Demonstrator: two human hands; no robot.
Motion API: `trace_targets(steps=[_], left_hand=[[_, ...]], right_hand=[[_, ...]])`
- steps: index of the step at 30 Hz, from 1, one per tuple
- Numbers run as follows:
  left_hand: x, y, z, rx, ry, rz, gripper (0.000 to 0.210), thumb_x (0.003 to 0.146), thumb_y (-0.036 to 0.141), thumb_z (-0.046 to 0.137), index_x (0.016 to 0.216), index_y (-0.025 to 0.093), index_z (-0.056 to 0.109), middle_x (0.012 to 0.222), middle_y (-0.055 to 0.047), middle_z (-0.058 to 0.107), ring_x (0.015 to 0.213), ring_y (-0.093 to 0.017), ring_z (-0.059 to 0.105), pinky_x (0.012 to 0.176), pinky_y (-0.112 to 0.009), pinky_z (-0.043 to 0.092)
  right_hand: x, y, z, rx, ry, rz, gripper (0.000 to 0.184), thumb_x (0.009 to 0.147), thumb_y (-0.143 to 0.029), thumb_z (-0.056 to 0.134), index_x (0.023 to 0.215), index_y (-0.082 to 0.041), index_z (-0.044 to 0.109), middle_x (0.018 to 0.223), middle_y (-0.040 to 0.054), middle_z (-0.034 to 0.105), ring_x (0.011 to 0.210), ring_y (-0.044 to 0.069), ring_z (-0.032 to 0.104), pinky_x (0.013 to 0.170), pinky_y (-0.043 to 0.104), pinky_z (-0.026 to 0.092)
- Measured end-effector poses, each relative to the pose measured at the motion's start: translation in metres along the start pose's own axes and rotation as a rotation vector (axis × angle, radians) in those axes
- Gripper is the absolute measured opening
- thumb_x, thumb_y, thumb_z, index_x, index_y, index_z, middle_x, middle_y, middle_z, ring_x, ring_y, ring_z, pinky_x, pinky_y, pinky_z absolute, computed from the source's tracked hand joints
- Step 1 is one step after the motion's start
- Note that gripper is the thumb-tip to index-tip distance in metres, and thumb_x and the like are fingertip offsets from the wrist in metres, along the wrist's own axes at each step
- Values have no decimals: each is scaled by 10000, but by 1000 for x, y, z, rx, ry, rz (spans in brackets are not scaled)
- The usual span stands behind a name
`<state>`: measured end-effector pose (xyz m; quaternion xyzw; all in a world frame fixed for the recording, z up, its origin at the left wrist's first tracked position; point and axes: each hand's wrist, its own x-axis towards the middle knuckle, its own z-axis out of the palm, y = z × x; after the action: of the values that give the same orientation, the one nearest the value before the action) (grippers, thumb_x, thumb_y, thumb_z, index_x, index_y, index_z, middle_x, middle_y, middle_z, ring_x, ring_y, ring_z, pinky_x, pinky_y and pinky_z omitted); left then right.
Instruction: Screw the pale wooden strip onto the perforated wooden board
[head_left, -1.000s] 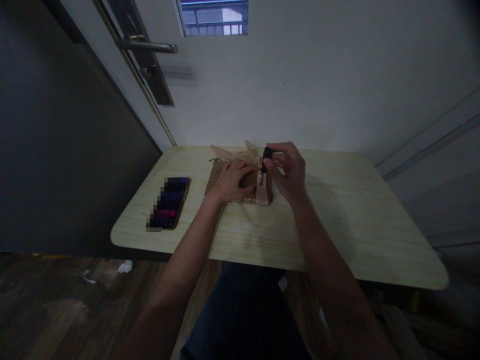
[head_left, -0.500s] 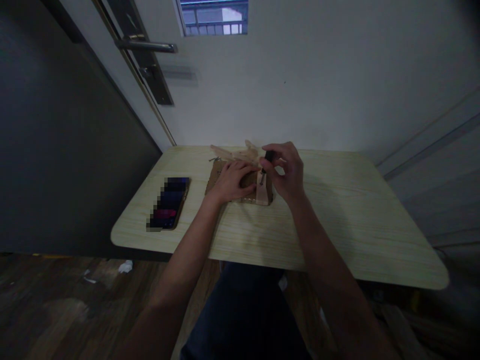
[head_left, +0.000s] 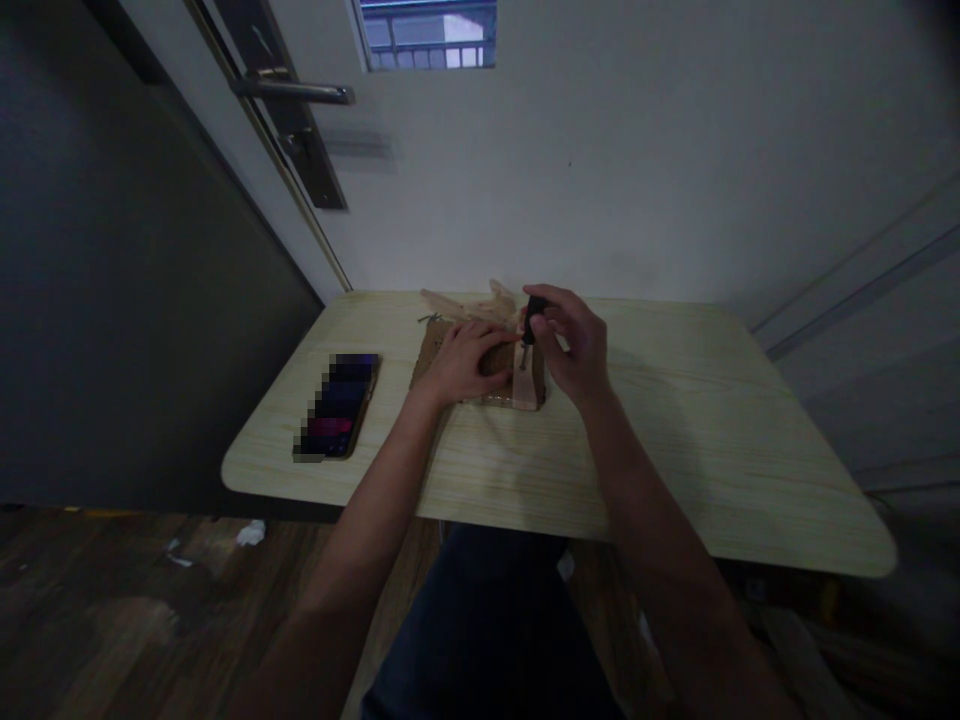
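My left hand [head_left: 469, 365] lies flat with fingers spread on a brown cardboard-like piece [head_left: 427, 352], pinning it to the table. In my right hand [head_left: 574, 340], the thumb and fingers pinch a small black-handled tool [head_left: 534, 315] with a short metal shaft. The tool stands nearly upright, its lower end over a pale tan strip [head_left: 526, 390] lying across the right end of the brown piece. Exactly what its tip touches is too small to tell. Crumpled tan strips [head_left: 480, 303] lie just behind the brown piece, with small thin dark bits [head_left: 430, 318] at its far left corner.
A phone [head_left: 341, 405] lies on the left of the pale wooden table [head_left: 712, 430]. Behind the table stands a white door [head_left: 637, 150] with a metal handle [head_left: 296, 92]. My legs [head_left: 487, 620] are under the front edge. White scraps [head_left: 251, 532] lie on the floor.
The black-handled tool has tilted slightly more upright as the fingers of my right hand shifted on it. My left hand stays in place.
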<state>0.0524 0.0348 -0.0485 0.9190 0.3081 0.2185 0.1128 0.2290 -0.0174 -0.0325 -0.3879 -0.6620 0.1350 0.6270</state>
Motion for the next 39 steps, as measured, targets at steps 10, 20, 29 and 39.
trace_targets(steps=[10,20,29,39], left_hand=[[0,0,0,3,4,-14,567,780,398,632,1305,203,547,1344,-115,568,1277,-313,482,1087,-506,333],[1,-3,-3,-49,-39,17,598,762,450,665,1310,233,565,1354,-94,574,1291,-306,475,1092,-502,318],[1,-7,-7,-105,-91,14,586,742,465,718,1286,275,610,1370,-65,562,1283,-294,485,1107,-491,304],[2,-8,-10,-189,-95,67,521,739,463,773,1208,268,658,1339,-72,601,1259,-279,521,1099,-504,337]], right_hand=[[-2,-3,0,-16,-14,17,357,918,-485,517,1218,-304,582,1087,32,717,830,145,712,685,278,595],[-1,-1,-2,-30,12,1,359,912,-501,518,1202,-299,583,1073,33,713,812,144,713,654,265,585],[-1,2,-4,-41,12,10,371,916,-516,505,1205,-293,573,1044,39,708,837,154,712,682,276,595],[0,2,-6,-40,5,12,393,909,-545,500,1202,-293,575,985,28,707,766,136,695,645,263,589]])
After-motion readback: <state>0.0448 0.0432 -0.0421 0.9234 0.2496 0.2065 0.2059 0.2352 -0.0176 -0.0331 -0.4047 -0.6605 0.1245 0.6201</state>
